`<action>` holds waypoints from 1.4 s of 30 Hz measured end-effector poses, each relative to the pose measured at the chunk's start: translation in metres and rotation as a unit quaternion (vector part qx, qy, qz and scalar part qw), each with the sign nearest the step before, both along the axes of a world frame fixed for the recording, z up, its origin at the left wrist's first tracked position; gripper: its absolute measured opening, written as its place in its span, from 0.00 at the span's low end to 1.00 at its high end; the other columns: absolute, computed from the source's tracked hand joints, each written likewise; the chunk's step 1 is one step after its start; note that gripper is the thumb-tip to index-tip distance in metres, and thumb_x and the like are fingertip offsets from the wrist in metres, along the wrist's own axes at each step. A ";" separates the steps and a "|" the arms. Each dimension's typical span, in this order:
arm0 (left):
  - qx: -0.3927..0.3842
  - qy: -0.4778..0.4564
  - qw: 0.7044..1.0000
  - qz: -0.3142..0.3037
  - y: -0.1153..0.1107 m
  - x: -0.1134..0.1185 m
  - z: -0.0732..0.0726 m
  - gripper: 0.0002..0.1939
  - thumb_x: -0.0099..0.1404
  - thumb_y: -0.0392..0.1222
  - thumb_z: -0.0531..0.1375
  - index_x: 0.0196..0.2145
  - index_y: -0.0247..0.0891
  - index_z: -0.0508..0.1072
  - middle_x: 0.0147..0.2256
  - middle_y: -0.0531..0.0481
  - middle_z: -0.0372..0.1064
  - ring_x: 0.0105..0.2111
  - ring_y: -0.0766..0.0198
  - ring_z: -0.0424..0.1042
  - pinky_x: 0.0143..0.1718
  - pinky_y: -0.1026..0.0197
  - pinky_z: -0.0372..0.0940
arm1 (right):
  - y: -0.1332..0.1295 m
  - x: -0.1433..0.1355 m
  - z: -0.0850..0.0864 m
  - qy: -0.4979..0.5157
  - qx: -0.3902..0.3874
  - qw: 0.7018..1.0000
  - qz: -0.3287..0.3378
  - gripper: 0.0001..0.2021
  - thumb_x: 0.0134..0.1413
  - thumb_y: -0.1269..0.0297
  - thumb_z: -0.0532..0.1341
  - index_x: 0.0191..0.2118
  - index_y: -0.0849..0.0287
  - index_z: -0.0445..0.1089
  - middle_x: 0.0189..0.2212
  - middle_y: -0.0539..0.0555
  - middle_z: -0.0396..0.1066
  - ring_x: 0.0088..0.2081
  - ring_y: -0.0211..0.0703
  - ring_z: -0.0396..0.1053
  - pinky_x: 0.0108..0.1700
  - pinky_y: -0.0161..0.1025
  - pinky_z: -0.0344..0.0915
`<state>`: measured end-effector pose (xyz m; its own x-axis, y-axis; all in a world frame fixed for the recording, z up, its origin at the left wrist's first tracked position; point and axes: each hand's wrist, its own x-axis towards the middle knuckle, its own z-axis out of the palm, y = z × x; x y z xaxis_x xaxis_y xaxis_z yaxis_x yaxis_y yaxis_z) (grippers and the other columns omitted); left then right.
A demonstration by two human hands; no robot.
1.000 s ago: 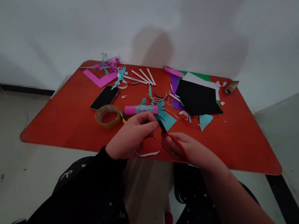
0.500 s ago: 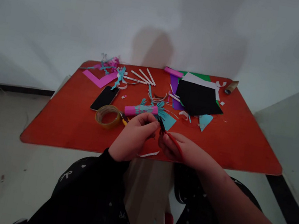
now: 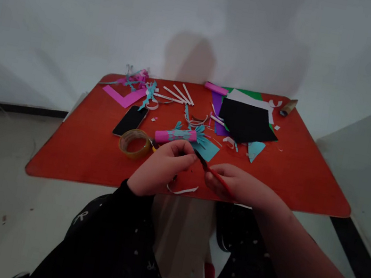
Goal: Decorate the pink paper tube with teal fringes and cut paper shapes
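My right hand (image 3: 223, 180) is closed around the red handles of a pair of scissors (image 3: 214, 175), whose dark blades point up and left. The blade tips reach the fingertips of my left hand (image 3: 167, 162), which is closed in a pinch; what it holds is too small and hidden to name. Just beyond my left hand lies a pink tube (image 3: 162, 136) wrapped with fringed blue paper (image 3: 202, 138). A curled white strip (image 3: 186, 191) lies by the table's front edge, below my hands.
On the red table (image 3: 307, 179) are a tape roll (image 3: 120, 143), a phone (image 3: 130, 121), white sticks (image 3: 179, 94), black paper (image 3: 246, 122) over coloured sheets, pink paper (image 3: 124, 99), a brown tube (image 3: 288, 108) and blue scraps. A wall stands behind.
My right hand and the scissors have shifted slightly right. My left hand has moved a little left, and the scissor blades now sit closer together against its fingertips.
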<state>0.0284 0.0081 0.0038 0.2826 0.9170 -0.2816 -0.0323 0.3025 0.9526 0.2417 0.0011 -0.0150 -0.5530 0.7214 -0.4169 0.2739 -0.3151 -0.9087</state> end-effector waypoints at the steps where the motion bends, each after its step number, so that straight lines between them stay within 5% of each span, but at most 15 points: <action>1: 0.004 0.012 1.000 -0.008 0.000 -0.001 0.002 0.09 0.58 0.43 0.66 0.29 0.39 0.68 0.25 0.56 0.59 0.21 0.71 0.56 0.21 0.67 0.53 | 0.001 0.002 0.003 -0.016 0.000 1.000 0.007 0.26 0.53 0.39 0.65 0.25 0.58 0.61 0.21 0.44 0.54 0.22 0.32 0.48 0.23 0.33 0.45; 5: 0.020 0.063 0.997 -0.031 -0.001 -0.002 0.007 0.10 0.59 0.45 0.66 0.29 0.39 0.69 0.26 0.56 0.61 0.22 0.71 0.57 0.21 0.67 0.53 | 0.005 0.008 0.009 -0.044 0.001 0.999 0.018 0.24 0.53 0.42 0.66 0.24 0.57 0.61 0.18 0.44 0.55 0.20 0.32 0.49 0.21 0.33 0.45; 15: 0.054 0.110 0.990 -0.076 -0.001 0.001 0.010 0.11 0.60 0.48 0.66 0.29 0.39 0.72 0.24 0.54 0.66 0.22 0.67 0.63 0.23 0.65 0.56 | 0.005 -0.012 0.010 0.053 0.112 0.979 -0.162 0.13 0.53 0.55 0.67 0.37 0.59 0.70 0.26 0.48 0.71 0.24 0.34 0.61 0.25 0.34 0.57; 25: 0.084 0.133 0.985 -0.069 0.000 0.008 0.006 0.09 0.58 0.45 0.67 0.29 0.37 0.75 0.28 0.52 0.71 0.26 0.67 0.65 0.27 0.65 0.59 | 0.005 -0.012 0.009 -0.020 0.185 0.973 -0.135 0.04 0.47 0.68 0.65 0.31 0.58 0.69 0.22 0.45 0.64 0.25 0.36 0.61 0.29 0.35 0.57; 33: 0.067 0.027 0.994 0.083 -0.007 0.026 -0.012 0.11 0.59 0.46 0.68 0.37 0.38 0.78 0.31 0.52 0.72 0.29 0.68 0.66 0.33 0.65 0.62 | 0.003 -0.028 0.004 0.102 0.134 0.934 -0.315 0.08 0.52 0.60 0.65 0.32 0.57 0.66 0.18 0.43 0.63 0.21 0.34 0.59 0.27 0.35 0.57; 42: 0.075 -0.020 0.984 0.158 -0.014 0.043 -0.017 0.08 0.59 0.43 0.67 0.34 0.37 0.75 0.31 0.54 0.72 0.31 0.68 0.68 0.35 0.65 0.63 | -0.004 -0.042 0.000 0.147 0.146 0.914 -0.349 0.09 0.53 0.60 0.66 0.31 0.58 0.68 0.19 0.44 0.64 0.22 0.33 0.61 0.28 0.34 0.58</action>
